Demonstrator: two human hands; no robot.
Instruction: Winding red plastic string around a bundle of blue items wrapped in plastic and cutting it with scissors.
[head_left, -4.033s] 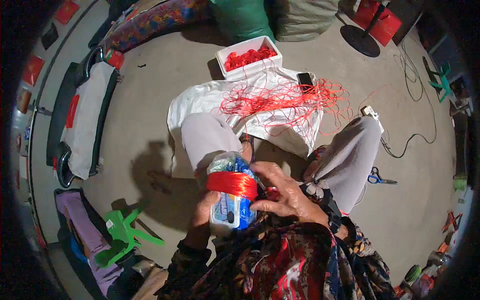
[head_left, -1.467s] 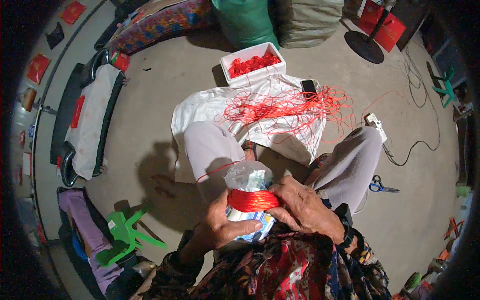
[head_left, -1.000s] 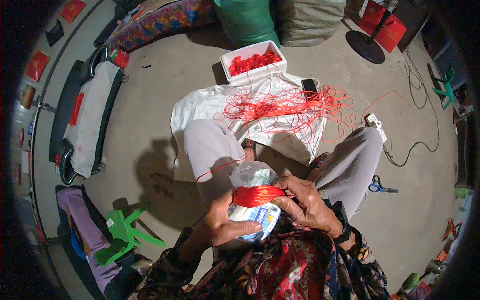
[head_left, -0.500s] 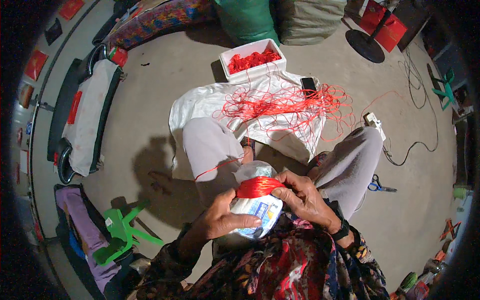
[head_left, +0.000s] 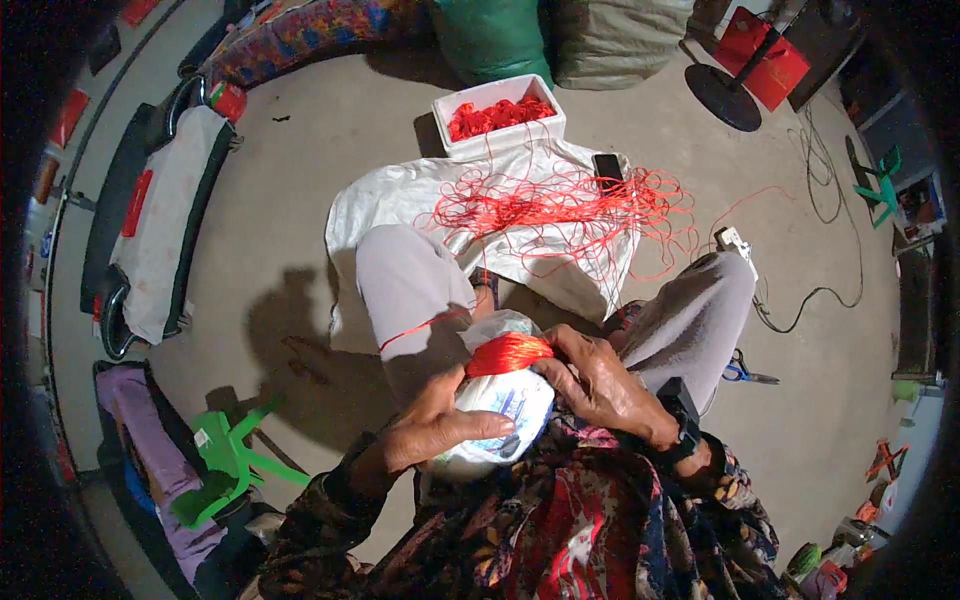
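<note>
In my lap, between my knees, is a rounded white-and-blue printed plastic bundle [head_left: 518, 397]. Shiny red cord [head_left: 508, 354] is wound in a thick band around its upper part, with clear plastic showing above. My left hand [head_left: 437, 425] grips the bundle from the left, thumb lying across its front. At the band's right end, my right hand [head_left: 603, 385] pinches the red cord; its fingertips are partly hidden. A single red strand runs over my left knee. Ahead, a loose tangle of red cord [head_left: 540, 212] lies on a white sheet [head_left: 375, 200].
Beyond the sheet stands a white foam box [head_left: 500, 141] of red cord pieces, with a black phone [head_left: 608, 172] near it. Blue-handled scissors [head_left: 742, 372] and a power strip [head_left: 735, 246] lie to my right. A green stool [head_left: 225, 455] is on the left.
Both hands and the bundle have shifted slightly left in view, as has the whole scene. The bundle's front is tilted a little differently. My grip on it stays.
</note>
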